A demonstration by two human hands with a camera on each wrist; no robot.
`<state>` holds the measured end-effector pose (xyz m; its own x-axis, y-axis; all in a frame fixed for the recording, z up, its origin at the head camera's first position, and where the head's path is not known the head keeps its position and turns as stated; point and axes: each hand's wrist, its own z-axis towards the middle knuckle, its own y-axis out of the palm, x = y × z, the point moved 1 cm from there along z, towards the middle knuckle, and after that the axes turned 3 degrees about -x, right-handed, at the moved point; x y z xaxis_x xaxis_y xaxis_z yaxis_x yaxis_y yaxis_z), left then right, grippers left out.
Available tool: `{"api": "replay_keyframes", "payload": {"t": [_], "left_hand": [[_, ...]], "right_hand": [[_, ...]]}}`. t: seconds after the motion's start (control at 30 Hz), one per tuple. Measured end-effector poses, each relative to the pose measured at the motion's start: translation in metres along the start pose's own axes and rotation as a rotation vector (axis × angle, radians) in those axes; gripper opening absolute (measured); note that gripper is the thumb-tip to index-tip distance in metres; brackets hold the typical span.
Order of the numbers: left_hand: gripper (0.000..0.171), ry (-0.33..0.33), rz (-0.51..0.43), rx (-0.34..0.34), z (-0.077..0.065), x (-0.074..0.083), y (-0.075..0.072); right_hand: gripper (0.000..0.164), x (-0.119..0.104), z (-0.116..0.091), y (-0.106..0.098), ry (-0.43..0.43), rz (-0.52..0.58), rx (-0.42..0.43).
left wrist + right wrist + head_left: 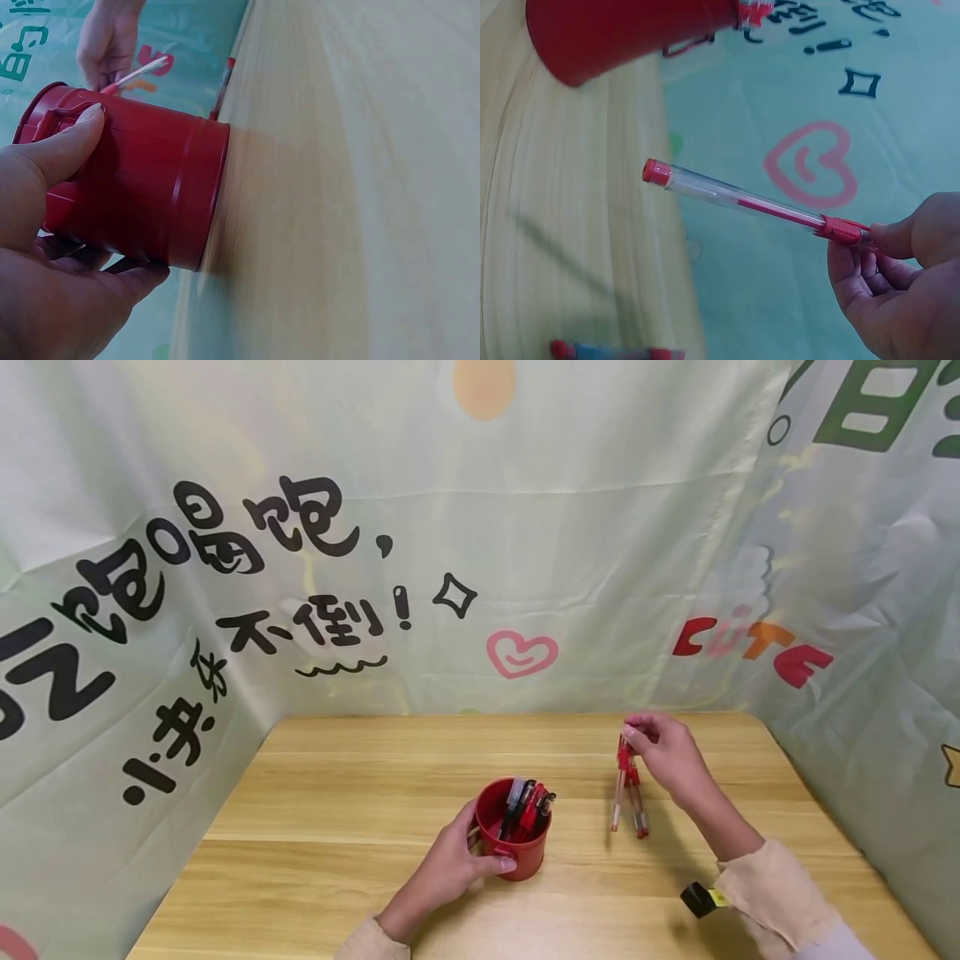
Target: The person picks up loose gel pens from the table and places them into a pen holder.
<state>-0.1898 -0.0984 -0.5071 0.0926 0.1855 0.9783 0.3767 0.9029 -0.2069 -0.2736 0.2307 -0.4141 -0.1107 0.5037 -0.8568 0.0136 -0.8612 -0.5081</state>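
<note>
My left hand point(450, 858) holds a red bucket-shaped pen cup point(142, 176), its thumb on the near side by the small handle and its fingers around the other side. Several pens point(530, 806) with red, black and clear parts lean inside the cup, which stands upright on the table. To the right, my right hand point(911, 274) pinches a clear-barrelled gel pen point(742, 201) by its red-grip end, the other end pointing down toward the table. Just below that hand, a second red-tipped pen point(639, 806) lies on the wood.
The wooden table point(315, 827) runs back to a pale fabric backdrop point(600, 552) printed with lettering and a pink heart. Fabric also hangs along the left and right sides. A small black object point(699, 900) with a yellow strip sits beside the right sleeve point(780, 889).
</note>
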Motion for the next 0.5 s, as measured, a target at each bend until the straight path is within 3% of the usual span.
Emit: {"api": "replay_keyframes", "payload": {"t": [0.5], "left_hand": [[0.093,0.005,-0.001,-0.011,0.000,-0.002,0.000]], "right_hand": [[0.035,-0.033,-0.019,0.009,-0.020,0.030,0.009]]}}
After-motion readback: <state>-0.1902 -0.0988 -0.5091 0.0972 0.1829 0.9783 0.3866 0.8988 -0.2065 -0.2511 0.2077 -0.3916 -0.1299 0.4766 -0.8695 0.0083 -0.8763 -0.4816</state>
